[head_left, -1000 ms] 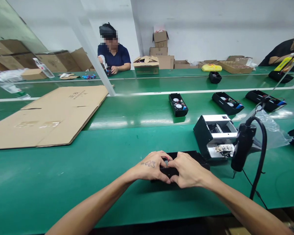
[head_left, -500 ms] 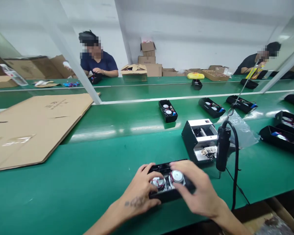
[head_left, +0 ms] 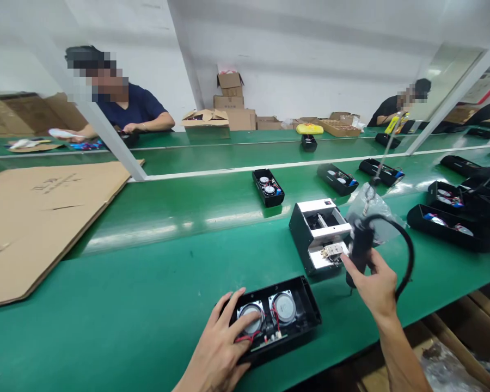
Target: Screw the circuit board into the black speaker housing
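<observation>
A black speaker housing (head_left: 296, 326) lies open side up on the green bench in front of me, with two round silver speakers and red wires inside. My left hand (head_left: 224, 337) grips its left end, fingers over the rim and one fingertip on the left speaker (head_left: 251, 320). The right speaker (head_left: 285, 308) is uncovered. To the right, my right hand (head_left: 378, 286) is closed around a black electric screwdriver (head_left: 360, 247), which hangs from a cord with its bit pointing down. Just behind it stands a black and white screw feeder (head_left: 320, 234).
Flattened cardboard (head_left: 44, 218) covers the left side. More black housings (head_left: 268, 188) sit along the line, several clustered at the right (head_left: 453, 226). Plastic film (head_left: 378, 209) lies behind the screwdriver. Two co-workers sit opposite, beyond slanted white posts (head_left: 110, 141). Open boxes (head_left: 441, 348) stand below the bench edge.
My right hand has left the housing and taken hold of the screwdriver. The housing now lies turned and tilted differently, its inside more visible. My left hand stays on its left end.
</observation>
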A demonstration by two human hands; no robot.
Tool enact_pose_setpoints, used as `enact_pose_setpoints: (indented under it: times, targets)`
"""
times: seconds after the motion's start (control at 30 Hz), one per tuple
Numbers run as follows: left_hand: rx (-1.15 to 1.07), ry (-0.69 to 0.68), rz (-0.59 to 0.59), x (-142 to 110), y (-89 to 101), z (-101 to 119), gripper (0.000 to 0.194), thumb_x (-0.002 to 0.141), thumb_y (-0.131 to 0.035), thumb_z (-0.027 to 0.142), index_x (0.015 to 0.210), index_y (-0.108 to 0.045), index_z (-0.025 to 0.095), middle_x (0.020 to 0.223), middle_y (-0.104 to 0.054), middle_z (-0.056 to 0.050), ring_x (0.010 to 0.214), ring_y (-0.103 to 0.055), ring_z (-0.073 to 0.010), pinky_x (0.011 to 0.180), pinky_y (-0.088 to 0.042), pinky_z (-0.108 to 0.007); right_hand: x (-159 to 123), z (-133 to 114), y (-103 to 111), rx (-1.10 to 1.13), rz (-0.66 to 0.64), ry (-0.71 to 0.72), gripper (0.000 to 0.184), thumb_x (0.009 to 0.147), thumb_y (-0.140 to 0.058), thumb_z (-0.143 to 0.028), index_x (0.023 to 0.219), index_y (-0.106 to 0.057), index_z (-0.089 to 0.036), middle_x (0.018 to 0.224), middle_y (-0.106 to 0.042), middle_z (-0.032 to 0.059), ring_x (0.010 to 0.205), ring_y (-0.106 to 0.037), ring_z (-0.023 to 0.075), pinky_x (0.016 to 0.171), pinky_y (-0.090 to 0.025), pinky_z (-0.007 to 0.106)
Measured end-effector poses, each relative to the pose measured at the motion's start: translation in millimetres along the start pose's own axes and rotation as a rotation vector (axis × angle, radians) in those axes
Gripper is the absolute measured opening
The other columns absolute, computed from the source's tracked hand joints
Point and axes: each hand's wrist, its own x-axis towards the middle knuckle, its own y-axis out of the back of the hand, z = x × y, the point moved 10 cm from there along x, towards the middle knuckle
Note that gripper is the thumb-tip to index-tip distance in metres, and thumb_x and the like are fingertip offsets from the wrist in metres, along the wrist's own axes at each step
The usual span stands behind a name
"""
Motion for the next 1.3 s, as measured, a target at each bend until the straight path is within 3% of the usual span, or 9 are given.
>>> enact_pose_setpoints:
  times: [0.07,0.2,0.27,0.37,0.53,0.7,0.83,1.07,1.3]
  targets:
    - [-0.012,0.002,0.033,0.6,2.7,0.2,0.035,0.063,-0.101,0.053,0.071,-0.075,0.031,0.137,-0.074,0.01,0.161,-0.03,-0.0334,0.14,-0.006,-0.043,-5.4,2.0,1.7,0.18,-0.002,-0.002,0.046,0.086,-0.082,-0.054,0.113,-0.073,-0.018,0.076,-0.071,0.0023,0.071,-0.067,0.0243,0.078,-0.058,0.041]
    - [-0.013,-0.003,0.072,-1.6,-0.1,-3.3,0.033,0.072,-0.094,0.056,0.069,-0.073,0.031,0.136,-0.075,0.01,0.16,-0.032,-0.0323,0.139,-0.013,-0.043,-1.2,-2.0,-8.2,0.494,-0.125,-0.07,0.039,0.087,-0.085,-0.04,0.113,-0.064,-0.021,0.06,-0.059,-0.0077,0.051,-0.055,0.0153,0.058,-0.048,0.03]
    - [0.012,-0.009,0.083,-4.0,-4.4,-6.8,0.032,0.075,-0.09,0.059,0.07,-0.075,0.032,0.132,-0.077,0.007,0.159,-0.034,-0.0334,0.137,-0.019,-0.047,10.7,-13.7,-0.5,0.639,-0.069,-0.082,0.038,0.084,-0.088,-0.037,0.106,-0.06,-0.022,0.059,-0.056,-0.0091,0.048,-0.052,0.0133,0.053,-0.044,0.028]
    - [0.026,-0.017,0.086,-7.1,-10.8,-11.4,0.031,0.072,-0.091,0.059,0.069,-0.076,0.032,0.128,-0.079,0.003,0.157,-0.037,-0.0347,0.134,-0.023,-0.05,28.5,-48.8,16.4,0.792,0.061,0.031,0.042,0.088,-0.085,-0.034,0.119,-0.057,-0.024,0.062,-0.056,-0.0106,0.049,-0.052,0.0129,0.055,-0.046,0.028]
    - [0.019,-0.043,0.104,-8.9,-12.2,-12.1,0.03,0.071,-0.089,0.059,0.069,-0.075,0.032,0.129,-0.079,0.002,0.157,-0.037,-0.0363,0.134,-0.021,-0.051,43.4,-95.6,0.3,0.676,0.048,0.198,0.038,0.094,-0.079,-0.036,0.12,-0.054,-0.023,0.06,-0.06,-0.0103,0.047,-0.054,0.0134,0.057,-0.05,0.03]
    - [-0.002,-0.035,0.112,-9.5,-10.7,-14.3,0.031,0.073,-0.089,0.055,0.067,-0.073,0.03,0.131,-0.078,0.004,0.157,-0.038,-0.0352,0.135,-0.021,-0.049,45.7,-80.1,-31.7,0.537,-0.088,0.085,0.041,0.086,-0.083,-0.042,0.11,-0.058,-0.021,0.063,-0.06,-0.0085,0.049,-0.055,0.0129,0.055,-0.05,0.029]
    - [-0.027,-0.017,0.118,-6.5,-6.3,-13.3,0.032,0.075,-0.09,0.057,0.069,-0.074,0.031,0.131,-0.078,0.005,0.156,-0.04,-0.0343,0.136,-0.019,-0.046,18.8,-71.0,-44.5,0.473,-0.316,-0.007,0.039,0.086,-0.086,-0.041,0.11,-0.063,-0.02,0.068,-0.061,-0.0064,0.051,-0.055,0.0128,0.051,-0.049,0.028]
    - [-0.04,0.035,0.116,15.7,2.0,6.7,0.031,0.068,-0.098,0.049,0.067,-0.073,0.031,0.129,-0.077,0.01,0.15,-0.044,-0.0327,0.137,-0.014,-0.04,-49.1,-118.0,-9.4,0.984,-0.324,0.161,0.036,0.106,-0.068,-0.028,0.137,-0.049,-0.033,0.066,-0.05,-0.0107,0.044,-0.048,0.0114,0.044,-0.044,0.024]
    - [-0.054,0.028,0.129,19.7,3.6,12.6,0.037,0.059,-0.104,0.045,0.068,-0.072,0.028,0.127,-0.077,0.007,0.147,-0.044,-0.0364,0.135,-0.015,-0.044,-89.5,-131.0,-36.0,1.008,-0.466,0.142,0.036,0.109,-0.064,-0.025,0.14,-0.05,-0.037,0.069,-0.054,-0.0085,0.051,-0.049,0.0112,0.051,-0.042,0.024]
